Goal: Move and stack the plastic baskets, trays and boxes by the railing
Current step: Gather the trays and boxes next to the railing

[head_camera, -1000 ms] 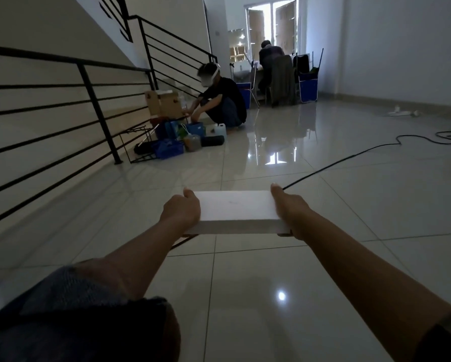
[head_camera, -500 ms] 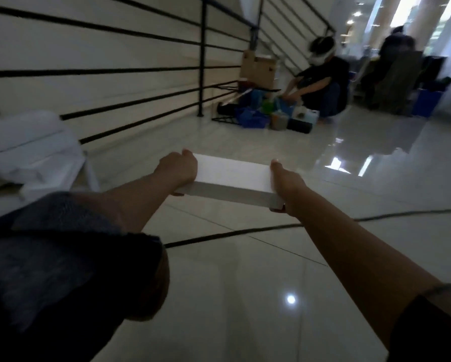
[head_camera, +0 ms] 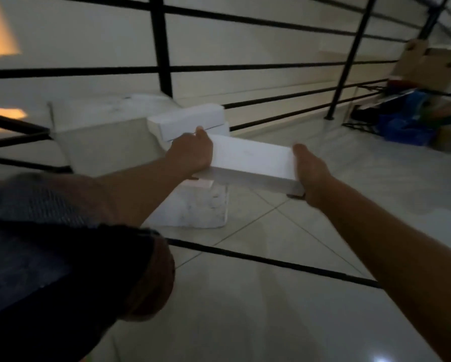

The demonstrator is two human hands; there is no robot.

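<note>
I hold a flat white box (head_camera: 253,160) level in front of me, above the tiled floor. My left hand (head_camera: 191,152) grips its left end and my right hand (head_camera: 309,171) grips its right end. Just beyond the left hand, a pile of white boxes (head_camera: 188,121) sits on a larger white foam box (head_camera: 109,134) against the black railing (head_camera: 164,69). Another white piece (head_camera: 193,210) stands on the floor below the held box.
A black cable (head_camera: 271,262) runs across the floor tiles in front of me. At the far right, by the railing post, stand a cardboard box (head_camera: 428,66) and blue plastic items (head_camera: 407,124).
My view has swung left toward the railing. The held box has come close to the white pile, which now lies right behind my left hand. Both hands keep their grip.
</note>
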